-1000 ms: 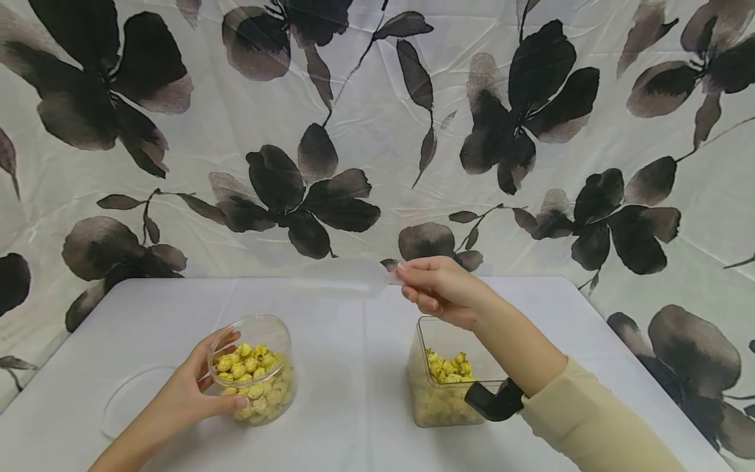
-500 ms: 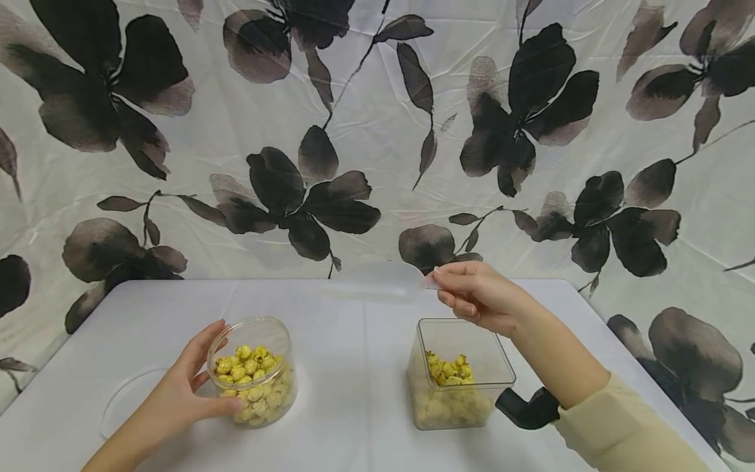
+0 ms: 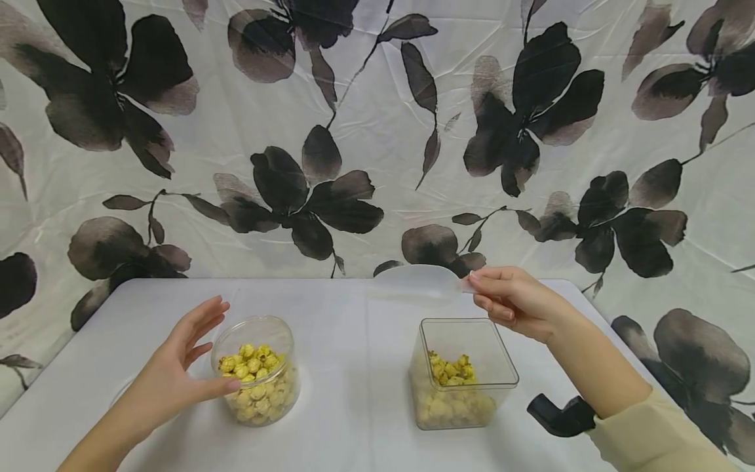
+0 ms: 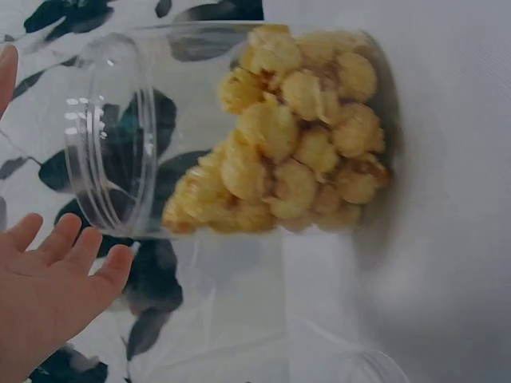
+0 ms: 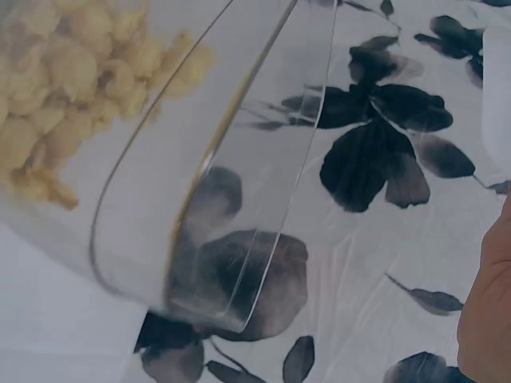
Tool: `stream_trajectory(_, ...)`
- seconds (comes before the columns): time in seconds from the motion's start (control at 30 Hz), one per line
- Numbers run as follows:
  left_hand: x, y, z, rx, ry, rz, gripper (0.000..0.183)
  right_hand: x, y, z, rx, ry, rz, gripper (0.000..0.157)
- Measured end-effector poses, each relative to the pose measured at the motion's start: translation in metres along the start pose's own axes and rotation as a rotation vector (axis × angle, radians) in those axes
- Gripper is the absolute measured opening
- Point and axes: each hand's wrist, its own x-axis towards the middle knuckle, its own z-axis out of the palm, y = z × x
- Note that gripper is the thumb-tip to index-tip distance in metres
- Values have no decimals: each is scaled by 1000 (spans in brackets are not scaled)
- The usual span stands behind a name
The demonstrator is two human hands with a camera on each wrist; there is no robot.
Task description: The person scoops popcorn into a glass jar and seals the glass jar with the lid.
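In the head view, a clear round jar [image 3: 276, 333] of yellow popcorn [image 3: 252, 362] stands upright at the left. Beside it is my left hand [image 3: 162, 377], its fingers spread and its thumb near the rim. The left wrist view shows the fingers [image 4: 64, 239] apart from the jar's side. My right hand [image 3: 525, 303] pinches the handle of a translucent white scoop [image 3: 420, 282], held level above and behind the clear square container [image 3: 498, 357]. Popcorn [image 3: 451, 370] fills the lower part of that container. No popcorn shows in the scoop.
A clear round lid [image 4: 375, 365] lies on the white-covered table [image 3: 348, 432], mostly hidden behind my left hand in the head view. A floral cloth [image 3: 354, 131] hangs behind the table. A black wrist mount [image 3: 560, 415] juts from my right wrist.
My right hand has moved right with the scoop, away from the round jar. My left hand has let go of the jar, opening and shifting slightly left.
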Motion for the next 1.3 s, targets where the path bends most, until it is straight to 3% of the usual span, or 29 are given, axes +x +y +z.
stream_trajectory(0.17, 1, 15, 3, -4, 2, 31, 106, -8, 0, -9, 18, -36, -11, 18)
stream_trajectory(0.37, 2, 29, 5, 44, 0, 1, 107, -15, 1, -18, 17, -68, -22, 20)
stream_trajectory(0.47, 5, 36, 7, 49, -2, 25, 106, -19, 2, -24, 22, -88, -28, 23)
stream_trajectory(0.6, 9, 46, 13, 10, -11, 79, 104, -24, 3, -31, 31, -120, -49, 26)
stream_trajectory(0.77, 16, 59, 21, -21, -44, 82, 102, -30, 4, -37, 32, -138, -56, 28)
stream_trajectory(1.1, 33, 70, 57, -137, -122, 119, 99, -39, 9, -52, 51, -185, -79, 33)
stream_trajectory(1.3, 34, 72, 82, -262, -166, 58, 98, -45, 12, -61, 41, -194, -69, 35)
